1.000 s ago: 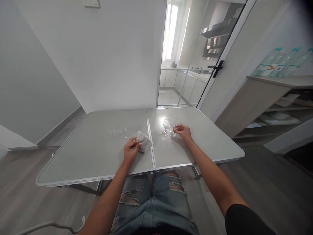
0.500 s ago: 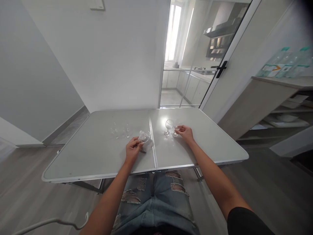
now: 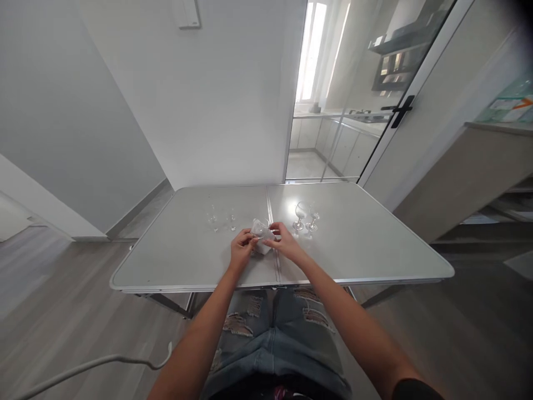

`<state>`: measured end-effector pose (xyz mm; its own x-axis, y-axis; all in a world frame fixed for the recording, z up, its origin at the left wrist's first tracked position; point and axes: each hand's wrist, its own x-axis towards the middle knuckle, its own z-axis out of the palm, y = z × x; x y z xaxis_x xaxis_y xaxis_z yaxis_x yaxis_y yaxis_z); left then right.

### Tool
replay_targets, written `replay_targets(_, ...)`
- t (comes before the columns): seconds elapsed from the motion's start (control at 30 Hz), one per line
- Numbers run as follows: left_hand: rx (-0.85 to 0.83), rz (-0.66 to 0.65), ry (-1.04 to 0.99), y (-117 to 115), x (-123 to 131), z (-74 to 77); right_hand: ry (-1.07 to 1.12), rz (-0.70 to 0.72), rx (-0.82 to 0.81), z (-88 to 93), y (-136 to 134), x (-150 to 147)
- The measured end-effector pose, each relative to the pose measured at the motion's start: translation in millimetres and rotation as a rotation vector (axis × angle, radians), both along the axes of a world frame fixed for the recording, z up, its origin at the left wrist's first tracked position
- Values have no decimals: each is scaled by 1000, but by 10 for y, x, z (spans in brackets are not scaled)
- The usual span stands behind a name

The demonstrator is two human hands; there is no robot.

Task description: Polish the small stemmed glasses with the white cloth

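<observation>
My left hand (image 3: 242,247) is closed on a clear glass (image 3: 260,229), held over the middle of the table. It looks like a wine glass, but my fingers hide its stem. A white cloth (image 3: 263,248) hangs about the glass, just below its bowl. From the other side my right hand (image 3: 285,242) has its curled fingers at the glass's right edge. To the right, two stemmed wine glasses stand upright side by side: a nearer-left wine glass (image 3: 298,215) and another wine glass (image 3: 312,222).
Several small clear glasses (image 3: 232,219) stand on the left half of the table (image 3: 175,261). A metal seam crosses the tabletop's middle. Behind are a wall and a glazed door (image 3: 333,133). A pale cable (image 3: 112,361) shows at lower left.
My right hand has let go of a wine glass on the right and moved left to the glass in my left hand. The view has shifted slightly left.
</observation>
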<state>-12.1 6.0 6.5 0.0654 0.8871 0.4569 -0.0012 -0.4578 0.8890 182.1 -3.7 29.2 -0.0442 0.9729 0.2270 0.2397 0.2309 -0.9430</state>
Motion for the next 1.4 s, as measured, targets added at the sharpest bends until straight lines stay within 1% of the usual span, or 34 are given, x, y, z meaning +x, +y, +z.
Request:
replay_targets(0.07,-11,2,6,6,-9,-3,87,142,-88,-71,98,-176)
replay_targets(0.1,-17,22,9,13,-14,-9,161,180,-123,-103,135,-215)
replay_targets(0.13,-20,51,12,22,-17,-16,256,181,-151,-129,163,-233)
replay_targets(0.17,-18,83,15,32,-18,-26,367,147,-173,-148,184,-238)
replay_targets(0.23,-7,113,35,51,-10,-49,579,25,-193,-166,213,-245)
replay_targets(0.27,-3,102,46,58,-2,-62,653,-19,-185,-171,223,-255)
replay_targets(0.33,-4,46,64,63,20,-88,705,-22,-136,-187,232,-297)
replay_targets(0.43,-42,16,58,58,47,-116,552,-12,16,-254,204,-381)
replay_targets(0.53,-106,39,66,48,51,-115,361,-126,143,-312,126,-441)
replay_targets(0.6,-124,37,72,42,45,-102,205,-137,241,-287,68,-454)
replay_targets(0.63,-121,32,76,39,40,-96,95,-105,323,-249,45,-450)
replay_targets(0.7,-107,37,98,36,28,-95,-143,4,510,-137,21,-420)
replay_targets(0.77,-87,80,141,38,14,-116,-357,74,670,-11,27,-364)
replay_targets(0.8,-80,111,168,42,7,-135,-445,89,723,47,40,-329)
replay_targets(0.9,-66,188,266,63,-9,-212,-628,163,829,181,99,-232)
replay_targets(0.97,-43,192,321,77,-13,-251,-704,269,885,263,145,-200)
replay_targets(1.03,-7,178,358,79,-11,-257,-771,383,901,369,190,-205)
replay_targets(1.1,31,156,379,60,-5,-228,-839,441,831,511,239,-234)
replay_targets(1.13,49,141,388,43,-1,-204,-863,437,756,592,266,-250)
replay_targets(1.2,84,94,406,-1,9,-149,-844,401,538,749,331,-264)
replay_targets(1.23,97,71,412,-24,13,-122,-779,407,422,815,366,-258)
replay_targets(1.27,106,54,418,-47,16,-98,-674,433,307,864,402,-242)
replay_targets(1.33,111,39,413,-84,18,-59,-356,509,102,898,463,-189)
replay_targets(1.4,109,53,393,-107,15,-32,17,523,-77,840,497,-135)
